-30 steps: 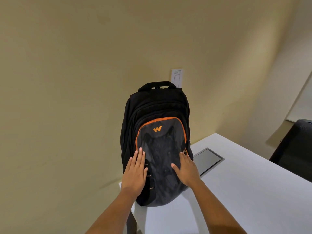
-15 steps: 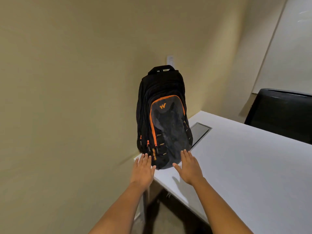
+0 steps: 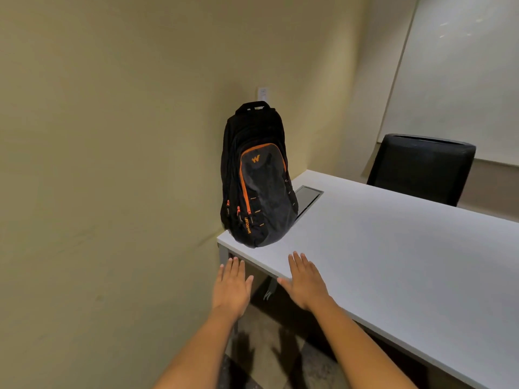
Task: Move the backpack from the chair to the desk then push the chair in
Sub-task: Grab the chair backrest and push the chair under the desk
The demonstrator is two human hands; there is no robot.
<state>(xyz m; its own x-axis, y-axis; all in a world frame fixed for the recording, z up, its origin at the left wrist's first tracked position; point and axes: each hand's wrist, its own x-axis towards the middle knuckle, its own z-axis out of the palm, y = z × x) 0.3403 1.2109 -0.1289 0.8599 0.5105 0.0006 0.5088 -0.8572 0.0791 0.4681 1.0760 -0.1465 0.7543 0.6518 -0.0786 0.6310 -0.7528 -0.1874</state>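
A black backpack (image 3: 257,175) with orange trim stands upright on the left end of the white desk (image 3: 393,248), leaning against the beige wall. My left hand (image 3: 231,284) hovers open just off the desk's near left corner, palm down, holding nothing. My right hand (image 3: 304,280) is open too, fingers spread, over the desk's front edge, a short way below the backpack and not touching it. A black chair (image 3: 421,167) shows its mesh back beyond the desk's far side at the right.
A grey cable hatch (image 3: 307,196) is set into the desk top right beside the backpack. The beige wall (image 3: 112,164) closes off the left side. A white board (image 3: 463,74) hangs on the right wall. Patterned floor shows under the desk.
Both hands have come off the backpack and drawn back toward me past the desk's front edge. The backpack stays standing on the desk. My view has pulled back and to the right.
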